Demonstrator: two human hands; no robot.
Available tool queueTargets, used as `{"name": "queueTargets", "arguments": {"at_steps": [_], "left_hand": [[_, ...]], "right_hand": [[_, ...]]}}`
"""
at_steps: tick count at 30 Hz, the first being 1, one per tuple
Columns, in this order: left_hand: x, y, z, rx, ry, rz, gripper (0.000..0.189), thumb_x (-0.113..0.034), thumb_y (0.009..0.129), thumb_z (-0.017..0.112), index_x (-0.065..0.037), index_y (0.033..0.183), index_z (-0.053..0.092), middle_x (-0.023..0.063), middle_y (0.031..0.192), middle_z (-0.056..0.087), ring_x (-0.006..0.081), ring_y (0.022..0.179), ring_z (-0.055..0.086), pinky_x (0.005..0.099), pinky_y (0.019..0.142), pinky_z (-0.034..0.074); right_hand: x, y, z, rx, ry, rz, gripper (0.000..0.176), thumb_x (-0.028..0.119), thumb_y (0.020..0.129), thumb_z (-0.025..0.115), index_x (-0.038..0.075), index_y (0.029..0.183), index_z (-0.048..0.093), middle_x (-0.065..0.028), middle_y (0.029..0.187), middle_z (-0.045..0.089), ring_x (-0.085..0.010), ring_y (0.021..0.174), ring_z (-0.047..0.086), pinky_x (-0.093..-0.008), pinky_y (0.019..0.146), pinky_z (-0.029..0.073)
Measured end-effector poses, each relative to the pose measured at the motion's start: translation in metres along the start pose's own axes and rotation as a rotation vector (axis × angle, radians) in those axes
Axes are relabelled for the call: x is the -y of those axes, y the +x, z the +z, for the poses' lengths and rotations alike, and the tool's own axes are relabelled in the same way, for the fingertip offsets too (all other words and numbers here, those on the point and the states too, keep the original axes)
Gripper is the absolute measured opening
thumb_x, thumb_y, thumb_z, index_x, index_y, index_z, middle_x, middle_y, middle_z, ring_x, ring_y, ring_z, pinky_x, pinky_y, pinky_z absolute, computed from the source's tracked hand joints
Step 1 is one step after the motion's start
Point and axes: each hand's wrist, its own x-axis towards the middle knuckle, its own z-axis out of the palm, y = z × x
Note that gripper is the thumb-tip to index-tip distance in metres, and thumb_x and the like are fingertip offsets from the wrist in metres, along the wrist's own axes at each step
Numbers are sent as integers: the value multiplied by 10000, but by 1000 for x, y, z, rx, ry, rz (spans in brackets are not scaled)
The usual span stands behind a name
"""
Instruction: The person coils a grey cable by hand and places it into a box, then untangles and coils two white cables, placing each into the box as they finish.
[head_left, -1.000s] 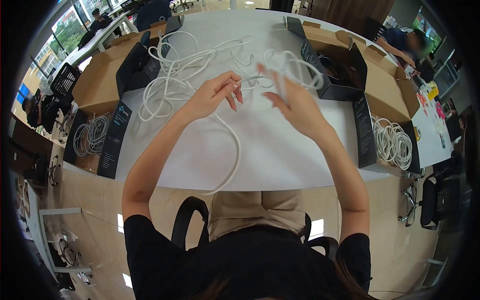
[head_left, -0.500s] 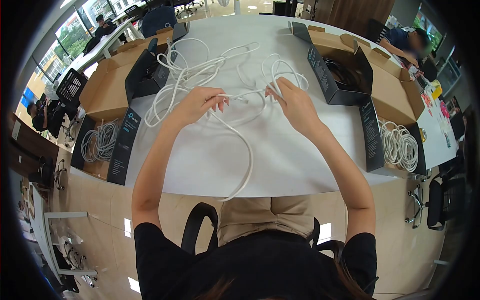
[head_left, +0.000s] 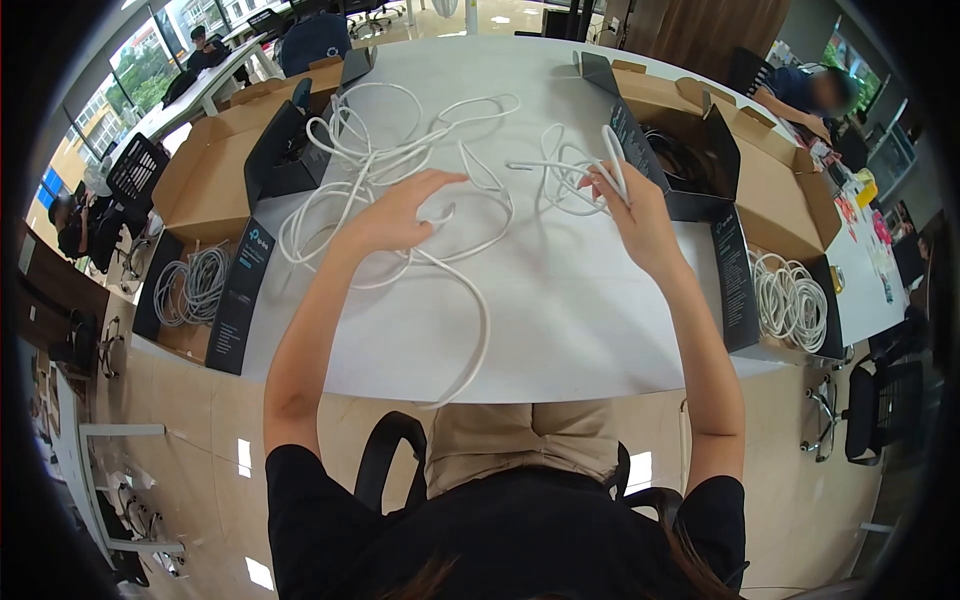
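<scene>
My right hand (head_left: 640, 215) is closed around a small looped white network cable (head_left: 570, 178), which it holds over the right half of the table. One end of that cable, with a plug, points left from the loops. My left hand (head_left: 398, 212) is open, thumb and fingers apart, at the lower edge of a loose tangle of white cable (head_left: 375, 160). A cable end with a plug (head_left: 447, 212) lies beside its thumb. From under this hand a long white strand (head_left: 485, 320) curves down to the table's front edge.
On the white table (head_left: 560, 340), open boxes flank my arms: a left box (head_left: 238, 290) with grey cable (head_left: 195, 285), a right box (head_left: 735, 285) with white coils (head_left: 790, 300). Behind them stand boxes with dark cable (head_left: 675, 160). A person (head_left: 805, 100) sits at the far right.
My right hand has moved right with the looped cable, apart from the tangle. My left hand has let go of the cable and opened.
</scene>
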Motion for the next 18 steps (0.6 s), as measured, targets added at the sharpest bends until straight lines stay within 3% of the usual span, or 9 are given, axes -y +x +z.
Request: {"name": "queueTargets", "arguments": {"at_steps": [3, 6, 9, 10, 12, 16, 18], "left_hand": [[-34, 14, 4, -209, -261, 88, 595, -93, 757, 629, -86, 1304, 398, 125, 1309, 418, 247, 1221, 405, 334, 1026, 302], [-72, 33, 7, -479, -52, 261, 426, -129, 794, 615, -69, 1198, 493, 89, 1206, 516, 228, 1154, 472, 339, 964, 365], [-83, 42, 2, -138, 91, 186, 180, -145, 865, 542, -36, 1006, 561, 89, 1003, 612, 208, 1025, 562, 333, 878, 420], [-87, 44, 3, -29, -154, 79, 159, -171, 886, 514, -34, 950, 560, 90, 940, 619, 210, 985, 580, 330, 851, 430], [-95, 46, 6, 193, -639, -141, 235, -223, 928, 460, -29, 838, 558, 91, 815, 634, 214, 903, 615, 325, 795, 451], [-90, 45, 6, 230, -972, 60, 351, -318, 955, 387, -50, 778, 527, 128, 803, 630, 266, 899, 619, 350, 782, 472], [-88, 34, 3, 209, -1077, 95, 396, -367, 957, 361, -66, 750, 516, 130, 819, 632, 286, 925, 612, 373, 790, 477]], "right_hand": [[2, 0, -8, -10, 34, -28, 147, 109, 914, 489, -22, 923, 554, -109, 779, 576, -203, 697, 525, -287, 659, 413], [7, -2, -10, 13, 21, -39, 160, 119, 913, 497, -29, 929, 555, -104, 774, 566, -199, 702, 532, -285, 658, 418], [8, -3, -13, 16, -3, -97, 174, 125, 916, 496, -27, 952, 571, -86, 761, 575, -161, 674, 535, -269, 616, 415], [8, -4, -15, 15, -9, -121, 179, 126, 917, 495, -25, 963, 579, -78, 756, 581, -143, 658, 535, -260, 595, 412], [12, -8, -25, 45, 136, 31, 200, 149, 924, 484, 0, 983, 603, -50, 735, 589, -92, 581, 507, -230, 510, 378], [5, -22, -65, -79, 321, 223, 261, 219, 938, 457, 42, 1011, 635, -1, 686, 583, -13, 444, 395, -174, 377, 265], [8, -32, -87, -276, 431, 205, 309, 272, 944, 443, 31, 1003, 627, -10, 691, 564, -16, 408, 350, -169, 347, 236]]}}
